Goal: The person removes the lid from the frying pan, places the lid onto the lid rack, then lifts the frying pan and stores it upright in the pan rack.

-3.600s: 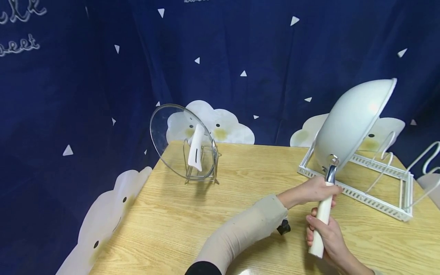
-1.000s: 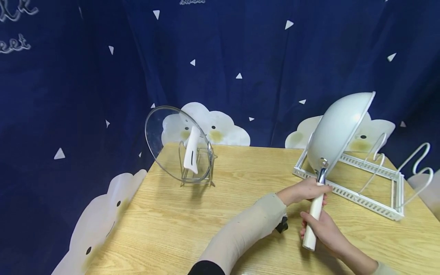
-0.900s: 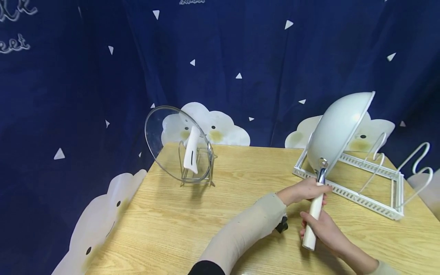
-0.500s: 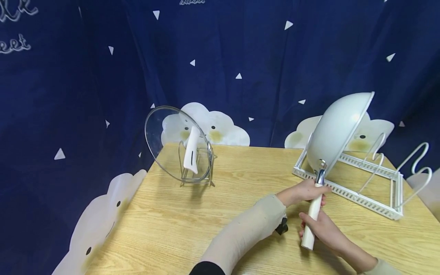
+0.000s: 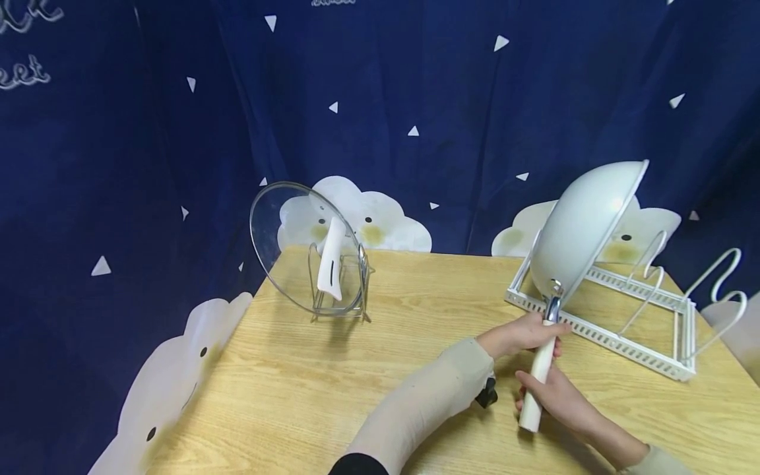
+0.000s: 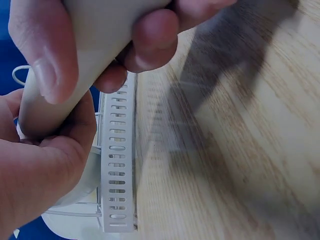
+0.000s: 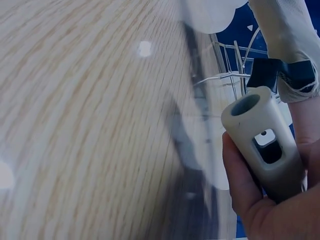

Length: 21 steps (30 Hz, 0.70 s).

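A white wok (image 5: 584,224) sits tilted on its side in the white rack (image 5: 629,344), its rounded underside facing left. Its pale handle (image 5: 530,417) points down toward me, joined by a chrome neck. My left hand (image 5: 528,332) grips the handle just below that neck. Lower down, my right hand (image 5: 561,396) holds it near the end, thumb along the top. The left wrist view shows the fingers of both hands curled round the handle (image 6: 95,40). In the right wrist view the handle's hollow end (image 7: 267,140) and its slot are visible.
On the left, a glass lid (image 5: 279,244) with a white handle (image 5: 331,260) leans in a small wire stand (image 5: 363,290). White curved dividers (image 5: 659,274) rise from the rack's right part. Behind the wooden table (image 5: 285,376) hangs a dark blue curtain (image 5: 380,79).
Compared with the oldest frame, the wok has come down lower in the rack, with both hands still on its handle. Over the last second, the handle has dipped and shifted slightly left.
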Each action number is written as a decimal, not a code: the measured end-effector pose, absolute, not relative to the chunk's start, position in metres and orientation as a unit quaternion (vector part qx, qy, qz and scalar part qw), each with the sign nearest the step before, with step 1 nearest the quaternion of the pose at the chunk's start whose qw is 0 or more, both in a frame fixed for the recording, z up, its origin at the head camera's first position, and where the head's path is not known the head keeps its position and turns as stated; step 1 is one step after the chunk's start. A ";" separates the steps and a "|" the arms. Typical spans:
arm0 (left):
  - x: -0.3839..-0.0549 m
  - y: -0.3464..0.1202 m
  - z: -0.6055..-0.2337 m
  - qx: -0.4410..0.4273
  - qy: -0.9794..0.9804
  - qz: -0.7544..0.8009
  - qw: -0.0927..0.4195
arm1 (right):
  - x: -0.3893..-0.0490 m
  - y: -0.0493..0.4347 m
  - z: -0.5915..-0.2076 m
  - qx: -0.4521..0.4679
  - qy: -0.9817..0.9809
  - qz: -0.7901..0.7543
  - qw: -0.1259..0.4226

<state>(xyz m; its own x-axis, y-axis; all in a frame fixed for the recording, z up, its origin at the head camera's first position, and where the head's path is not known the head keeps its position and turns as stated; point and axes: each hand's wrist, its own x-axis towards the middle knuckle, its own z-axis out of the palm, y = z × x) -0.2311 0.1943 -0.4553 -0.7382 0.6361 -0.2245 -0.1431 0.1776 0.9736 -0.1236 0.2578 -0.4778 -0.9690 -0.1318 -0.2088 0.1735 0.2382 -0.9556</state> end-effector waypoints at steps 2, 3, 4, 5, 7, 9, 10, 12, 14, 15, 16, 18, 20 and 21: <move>-0.231 0.193 -0.456 0.178 0.699 0.614 0.319 | -0.124 0.258 -0.479 0.014 0.777 -0.616 0.129; -0.231 0.192 -0.456 0.180 0.698 0.614 0.321 | -0.124 0.258 -0.480 0.014 0.777 -0.615 0.132; -0.231 0.192 -0.456 0.181 0.697 0.614 0.322 | -0.124 0.258 -0.480 0.016 0.777 -0.614 0.134; -0.231 0.191 -0.456 0.181 0.696 0.615 0.323 | -0.124 0.259 -0.480 0.016 0.779 -0.612 0.134; -0.233 0.190 -0.456 0.182 0.685 0.622 0.332 | -0.124 0.260 -0.480 0.023 0.791 -0.597 0.132; -0.235 0.187 -0.455 0.184 0.675 0.625 0.346 | -0.123 0.262 -0.479 0.035 0.805 -0.577 0.130; -0.236 0.186 -0.455 0.184 0.673 0.624 0.352 | -0.122 0.263 -0.479 0.042 0.810 -0.570 0.130; -0.238 0.183 -0.455 0.187 0.673 0.617 0.364 | -0.120 0.267 -0.479 0.043 0.815 -0.561 0.138; -0.239 0.181 -0.455 0.189 0.676 0.609 0.370 | -0.120 0.271 -0.480 0.033 0.810 -0.566 0.149; -0.240 0.180 -0.456 0.189 0.677 0.606 0.371 | -0.120 0.273 -0.480 0.027 0.804 -0.573 0.158; -0.241 0.179 -0.456 0.187 0.681 0.603 0.370 | -0.120 0.275 -0.480 0.019 0.799 -0.578 0.165; -0.243 0.176 -0.455 0.186 0.689 0.596 0.369 | -0.120 0.279 -0.479 0.006 0.790 -0.587 0.177; -0.245 0.173 -0.454 0.183 0.699 0.587 0.366 | -0.120 0.282 -0.479 -0.002 0.783 -0.594 0.186; -0.246 0.172 -0.453 0.182 0.704 0.582 0.363 | -0.120 0.284 -0.478 -0.006 0.781 -0.595 0.187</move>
<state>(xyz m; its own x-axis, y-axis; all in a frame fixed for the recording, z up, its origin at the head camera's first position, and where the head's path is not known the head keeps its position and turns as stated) -0.2458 0.1715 -0.4531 -0.6710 0.6784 -0.2992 -0.1663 0.2556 0.9524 -0.1202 0.2838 -0.4782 -0.9301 -0.2324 -0.2844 0.2124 0.2912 -0.9328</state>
